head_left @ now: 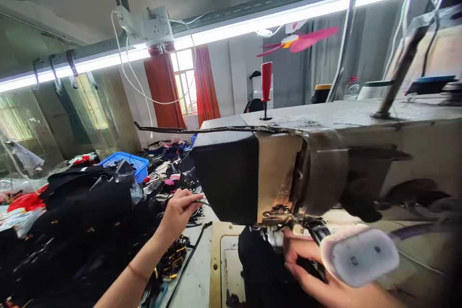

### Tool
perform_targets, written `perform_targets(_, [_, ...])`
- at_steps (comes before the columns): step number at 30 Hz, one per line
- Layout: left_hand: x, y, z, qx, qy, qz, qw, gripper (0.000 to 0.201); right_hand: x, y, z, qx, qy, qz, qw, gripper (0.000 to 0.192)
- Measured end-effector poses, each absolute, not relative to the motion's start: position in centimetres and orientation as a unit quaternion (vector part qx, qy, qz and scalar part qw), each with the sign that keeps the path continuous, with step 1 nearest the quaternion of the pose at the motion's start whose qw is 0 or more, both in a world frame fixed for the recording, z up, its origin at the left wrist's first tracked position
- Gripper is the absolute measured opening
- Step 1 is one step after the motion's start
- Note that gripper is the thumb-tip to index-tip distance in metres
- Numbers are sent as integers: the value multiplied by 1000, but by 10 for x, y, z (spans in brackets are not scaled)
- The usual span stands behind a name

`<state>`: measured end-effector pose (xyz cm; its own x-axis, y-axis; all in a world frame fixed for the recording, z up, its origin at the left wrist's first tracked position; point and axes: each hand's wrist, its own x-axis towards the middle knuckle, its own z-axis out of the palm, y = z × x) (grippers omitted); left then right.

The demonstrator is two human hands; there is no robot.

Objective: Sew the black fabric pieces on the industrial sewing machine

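A sewing machine (227, 178) fills the middle and right of the head view. Left of its black end cover, my left hand (180, 209) is raised with thumb and forefinger pinched together. Something thin and dark shows at those fingertips, too small to name. Under the machine head lies a piece of black fabric (263, 269), partly beneath the presser foot area. My right hand (306, 260) grips this fabric close to the needle area, its fingers bent. A whitish translucent oval part (361, 255) in front hides some of the right hand and wrist.
A large heap of black fabric pieces (83, 211) covers the left side, with a blue basket (140, 166) behind it. A red-handled screwdriver (266, 82) stands upright on the machine. Black strips (189, 262) lie along the table. A lit tube lamp (224, 31) hangs above.
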<state>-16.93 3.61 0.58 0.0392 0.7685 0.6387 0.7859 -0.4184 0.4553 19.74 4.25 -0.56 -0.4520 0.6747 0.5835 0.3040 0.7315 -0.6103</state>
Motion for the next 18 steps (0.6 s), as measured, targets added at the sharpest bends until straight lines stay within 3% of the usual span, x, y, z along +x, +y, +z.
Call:
perform_targets(3, [-115, -8, -8, -736, -476, -476, 64, 23, 189, 23, 6, -300, -830, 262, 390, 13])
perform_targets(6, [-78, -36, -21, -734, -414, -511, 170, 46, 180, 9, 8, -306, -828, 249, 398, 9])
perform_targets(8, [-63, -42, -25, -732, -395, -514, 213, 49, 176, 4, 5, -299, -834, 222, 408, 9])
perform_targets(13, [-50, -37, -29, -725, -393, -521, 221, 39, 172, 1, -2, -275, -841, 179, 431, 7])
perform_targets(18, [-53, -33, -35, -727, -398, -515, 221, 41, 171, 1, 1, -283, -827, 228, 429, 6])
